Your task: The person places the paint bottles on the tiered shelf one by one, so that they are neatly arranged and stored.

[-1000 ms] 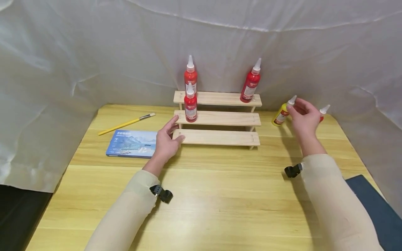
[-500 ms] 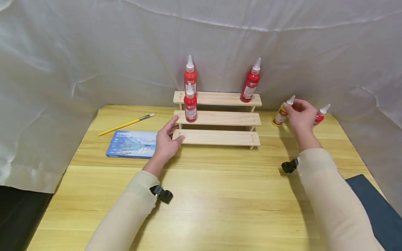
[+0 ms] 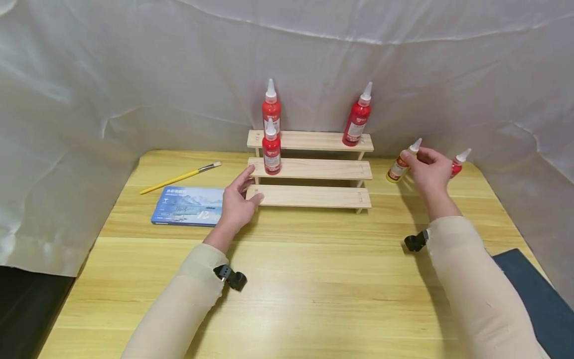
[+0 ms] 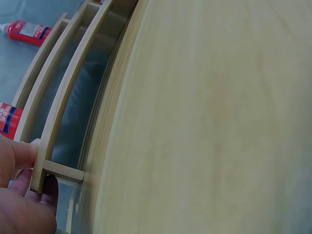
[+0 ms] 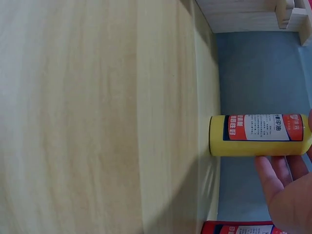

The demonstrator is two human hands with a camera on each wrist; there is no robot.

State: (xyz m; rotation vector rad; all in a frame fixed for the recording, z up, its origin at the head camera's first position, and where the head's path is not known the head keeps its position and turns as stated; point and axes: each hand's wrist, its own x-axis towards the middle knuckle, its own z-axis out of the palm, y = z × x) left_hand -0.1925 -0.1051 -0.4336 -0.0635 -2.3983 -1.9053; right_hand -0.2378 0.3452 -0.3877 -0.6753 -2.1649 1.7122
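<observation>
In the head view my left hand [image 3: 239, 203] grips the left end of a three-step wooden display rack [image 3: 309, 197]. Its thumb and fingers close about the end of the lowest step [image 4: 73, 78] in the left wrist view. Off to the right, my right hand [image 3: 432, 172] holds a yellow squeeze bottle [image 3: 398, 168] with a white pointed nozzle by its upper part. The bottle's label [image 5: 265, 127] faces the right wrist camera; whether its base touches the table cannot be told. A red squeeze bottle [image 3: 457, 165] stands partly hidden behind that hand.
Red squeeze bottles stand on the rack: one on the middle step [image 3: 271, 155], an orange-red one [image 3: 271, 110] top left, one [image 3: 357, 122] top right. Left lie a yellow-handled paintbrush [image 3: 179, 178] and a blue box [image 3: 188, 206]. A dark flat object [image 3: 533, 299] lies right. Grey cloth hangs behind.
My right hand has come slightly left and closer around the yellow bottle, which has shifted slightly toward me. More of the red bottle behind it shows. The left hand stays on the rack.
</observation>
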